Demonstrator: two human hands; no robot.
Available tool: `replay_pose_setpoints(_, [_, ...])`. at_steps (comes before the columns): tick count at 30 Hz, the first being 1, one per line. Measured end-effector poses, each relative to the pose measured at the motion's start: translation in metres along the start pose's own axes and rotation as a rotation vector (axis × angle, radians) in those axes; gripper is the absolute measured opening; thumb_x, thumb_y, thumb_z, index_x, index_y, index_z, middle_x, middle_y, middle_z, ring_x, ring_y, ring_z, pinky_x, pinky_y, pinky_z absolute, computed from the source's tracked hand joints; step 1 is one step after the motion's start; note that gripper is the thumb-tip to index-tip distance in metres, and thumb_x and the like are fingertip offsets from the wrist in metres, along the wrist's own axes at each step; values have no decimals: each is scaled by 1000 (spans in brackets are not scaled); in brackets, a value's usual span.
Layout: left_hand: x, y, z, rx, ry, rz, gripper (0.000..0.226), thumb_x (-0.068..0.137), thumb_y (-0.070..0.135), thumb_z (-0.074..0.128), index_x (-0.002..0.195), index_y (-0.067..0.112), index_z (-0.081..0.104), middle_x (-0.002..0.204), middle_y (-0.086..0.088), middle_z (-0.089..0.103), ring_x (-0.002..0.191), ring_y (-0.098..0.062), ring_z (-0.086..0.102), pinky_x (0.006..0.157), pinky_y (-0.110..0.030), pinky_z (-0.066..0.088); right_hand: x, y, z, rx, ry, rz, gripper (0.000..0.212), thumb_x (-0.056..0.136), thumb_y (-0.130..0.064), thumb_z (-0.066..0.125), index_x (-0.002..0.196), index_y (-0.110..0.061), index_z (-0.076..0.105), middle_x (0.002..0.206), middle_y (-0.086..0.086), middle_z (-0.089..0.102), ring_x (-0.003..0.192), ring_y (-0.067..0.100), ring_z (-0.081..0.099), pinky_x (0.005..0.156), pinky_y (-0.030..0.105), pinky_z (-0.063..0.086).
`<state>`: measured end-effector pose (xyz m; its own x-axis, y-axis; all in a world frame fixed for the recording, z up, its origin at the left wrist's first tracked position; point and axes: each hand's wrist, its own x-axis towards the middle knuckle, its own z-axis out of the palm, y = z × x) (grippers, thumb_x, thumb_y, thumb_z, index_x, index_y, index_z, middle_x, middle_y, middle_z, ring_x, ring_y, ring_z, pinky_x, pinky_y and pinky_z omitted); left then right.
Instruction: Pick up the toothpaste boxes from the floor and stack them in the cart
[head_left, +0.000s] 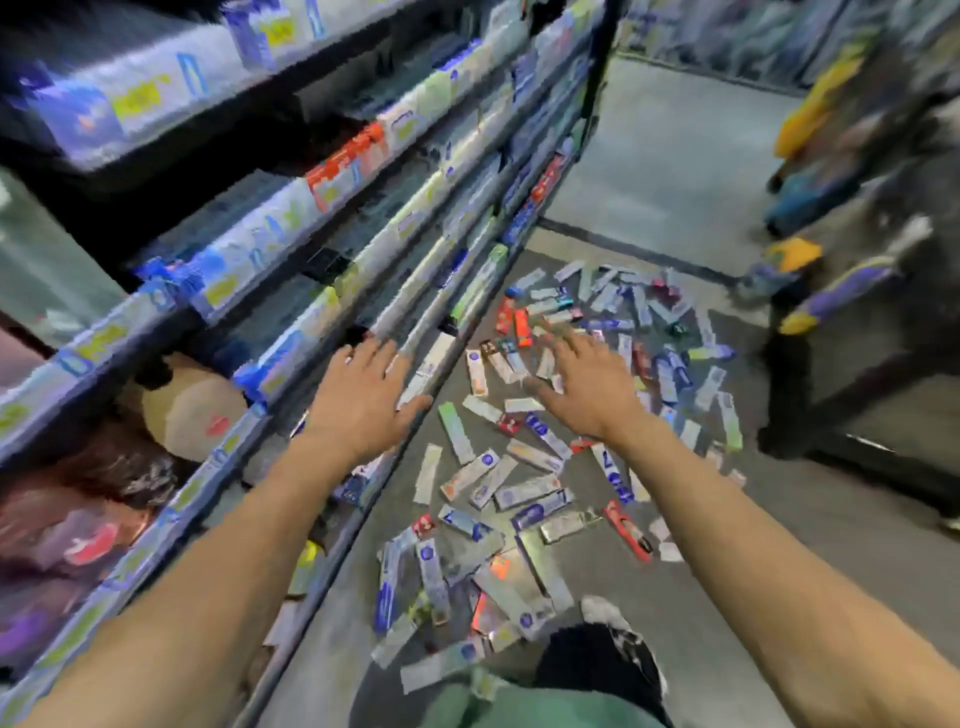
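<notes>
Both arms of the person reach forward over the store aisle. The left hand (363, 400) is held with its palm down and its fingers straight and spread; it holds nothing and appears in front of the lower edges of the shelves (322, 218) at the left. The right hand (587, 389) is also flat, with the fingers spread and empty, and it hovers above the pile on the floor (675, 156).

The toothpaste boxes (498, 483) lie scattered on the grey floor in a long, loose heap that runs beside the foot of the shelves, from near the person's shoe (623, 639) to the far end of the aisle. Most boxes are white and blue, some are red or orange, and one green box (456, 431) lies below the left hand. Many boxes overlap each other at different angles. The shelves carry rows of packaged goods, but blur hides their details. At the right stands a dark rack (852, 291) with some yellow and purple items.
</notes>
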<state>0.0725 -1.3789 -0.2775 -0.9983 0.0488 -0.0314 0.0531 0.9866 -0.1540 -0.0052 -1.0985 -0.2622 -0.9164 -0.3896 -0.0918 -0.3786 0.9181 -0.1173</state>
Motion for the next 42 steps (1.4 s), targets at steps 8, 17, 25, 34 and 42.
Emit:
replay_pose_setpoints(8, [-31,1,-25,-54,99,337,74,98,64,28,149,13,43,154,-14,44,142,-32,40,115,-54,28,-129,-44,-16,-13,44,342,92,84,-78,23,152,-18,36,158,11,38,143,34,36,117,50,30])
replay_pose_setpoints(17, [-88,35,-2,-19,73,487,78,98,66,16,157,17,28,163,-10,29,153,-29,16,121,-54,11,-235,-74,28,82,53,506,94,80,-74,22,151,-15,38,159,13,35,145,33,34,117,50,29])
replay_pose_setpoints(25, [-142,83,108,-86,-9,524,70,100,59,33,145,7,49,152,-20,46,145,-37,37,118,-60,22,-289,-70,163,129,-48,546,81,91,-66,40,154,-16,31,163,10,28,147,32,30,119,46,24])
replay_pose_setpoints(34, [-184,149,429,-124,-125,567,79,98,65,18,149,10,45,152,-20,45,141,-42,39,114,-63,24,-301,-48,453,88,-139,556,95,81,-74,19,152,-12,36,162,13,30,145,35,32,119,49,25])
replay_pose_setpoints(42, [-195,195,711,-175,-84,584,79,96,63,23,144,6,50,148,-17,51,141,-37,42,118,-59,23,-295,-22,731,38,-215,502,93,83,-71,25,156,-14,28,163,11,27,146,34,30,119,45,20])
